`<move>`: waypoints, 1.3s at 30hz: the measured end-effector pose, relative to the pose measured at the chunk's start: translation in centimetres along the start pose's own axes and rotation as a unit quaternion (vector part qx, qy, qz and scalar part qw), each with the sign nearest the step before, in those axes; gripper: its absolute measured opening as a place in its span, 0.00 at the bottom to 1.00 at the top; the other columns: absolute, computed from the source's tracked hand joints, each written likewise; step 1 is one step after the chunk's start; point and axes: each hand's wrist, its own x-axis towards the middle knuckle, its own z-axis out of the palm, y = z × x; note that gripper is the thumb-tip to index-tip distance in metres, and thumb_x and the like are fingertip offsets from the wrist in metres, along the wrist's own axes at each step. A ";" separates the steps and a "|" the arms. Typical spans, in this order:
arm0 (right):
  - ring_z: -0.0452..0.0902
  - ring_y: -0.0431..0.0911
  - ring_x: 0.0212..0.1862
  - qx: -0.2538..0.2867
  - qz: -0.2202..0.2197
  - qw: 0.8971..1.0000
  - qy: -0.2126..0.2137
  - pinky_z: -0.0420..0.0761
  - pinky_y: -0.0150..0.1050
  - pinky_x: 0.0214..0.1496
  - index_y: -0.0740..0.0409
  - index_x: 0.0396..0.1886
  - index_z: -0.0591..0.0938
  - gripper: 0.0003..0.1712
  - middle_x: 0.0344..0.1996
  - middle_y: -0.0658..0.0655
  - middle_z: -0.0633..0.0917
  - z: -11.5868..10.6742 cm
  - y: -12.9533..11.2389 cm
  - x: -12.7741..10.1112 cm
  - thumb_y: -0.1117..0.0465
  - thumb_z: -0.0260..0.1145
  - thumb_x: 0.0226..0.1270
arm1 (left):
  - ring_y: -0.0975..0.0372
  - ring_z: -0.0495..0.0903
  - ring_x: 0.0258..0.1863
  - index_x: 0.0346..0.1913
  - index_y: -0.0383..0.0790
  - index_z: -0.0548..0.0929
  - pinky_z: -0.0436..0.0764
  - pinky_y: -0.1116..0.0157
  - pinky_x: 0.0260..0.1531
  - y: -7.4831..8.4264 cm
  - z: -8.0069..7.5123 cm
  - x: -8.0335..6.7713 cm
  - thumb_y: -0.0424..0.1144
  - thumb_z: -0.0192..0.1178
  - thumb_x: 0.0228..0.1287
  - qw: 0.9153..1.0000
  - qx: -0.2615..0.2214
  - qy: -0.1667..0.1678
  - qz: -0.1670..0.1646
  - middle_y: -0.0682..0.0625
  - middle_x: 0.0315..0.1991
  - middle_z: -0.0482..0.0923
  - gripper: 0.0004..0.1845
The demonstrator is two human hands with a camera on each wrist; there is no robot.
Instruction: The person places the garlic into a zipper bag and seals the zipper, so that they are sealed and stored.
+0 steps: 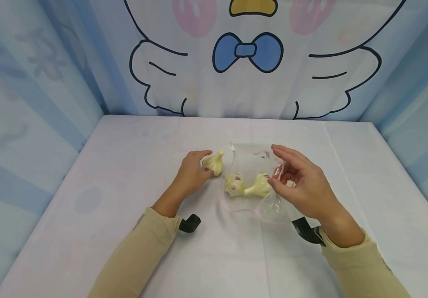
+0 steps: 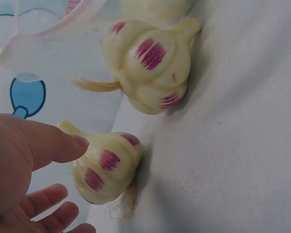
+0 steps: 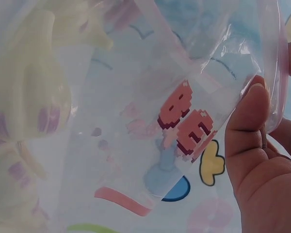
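Note:
A pale yellow garlic bulb (image 1: 215, 162) with purple patches lies on the white tablecloth, left of a clear plastic bag (image 1: 249, 163) with pink edges. My left hand (image 1: 196, 169) is around this bulb, thumb over its near side; the left wrist view shows the other fingers apart from it. Two more garlic bulbs, one on the left (image 1: 234, 185) and one on the right (image 1: 259, 185), lie within the bag's outline. My right hand (image 1: 303, 182) pinches the bag's right edge between thumb and fingers. Red print (image 3: 184, 121) marks the film.
The white tablecloth (image 1: 124, 186) spreads across the whole table. Behind it hangs a curtain with a cartoon figure and a blue bow tie (image 1: 247, 50). Blue and white curtains stand at both sides. A black strap piece (image 1: 189, 223) sticks out at the left cuff.

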 end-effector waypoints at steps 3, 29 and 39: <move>0.73 0.42 0.36 0.002 0.000 1.000 0.001 0.76 0.22 0.38 0.67 0.68 0.73 0.40 0.59 0.59 0.78 0.0 0.0 0.0 0.78 0.74 0.53 | 0.49 0.63 0.70 0.71 0.41 0.72 0.64 0.53 0.68 0.1 0.3 0.6 0.33 0.65 0.64 1.000 -0.003 -0.004 -0.013 0.40 0.70 0.66 0.31; 0.73 0.41 0.36 0.009 -0.005 1.000 -0.001 0.76 0.22 0.37 0.68 0.68 0.73 0.40 0.59 0.60 0.77 0.1 0.0 0.0 0.79 0.74 0.53 | 0.46 0.71 0.54 0.58 0.39 0.79 0.71 0.52 0.52 0.4 1.9 1.5 0.33 0.68 0.59 0.999 0.003 0.026 -0.022 0.40 0.58 0.75 0.22; 0.73 0.41 0.36 0.007 -0.005 1.000 -0.002 0.76 0.22 0.37 0.68 0.68 0.73 0.39 0.60 0.59 0.77 0.0 0.1 0.0 0.78 0.74 0.53 | 0.46 0.66 0.64 0.61 0.42 0.81 0.69 0.50 0.61 0.6 1.1 0.7 0.33 0.65 0.63 0.999 -0.026 0.035 -0.017 0.38 0.64 0.69 0.22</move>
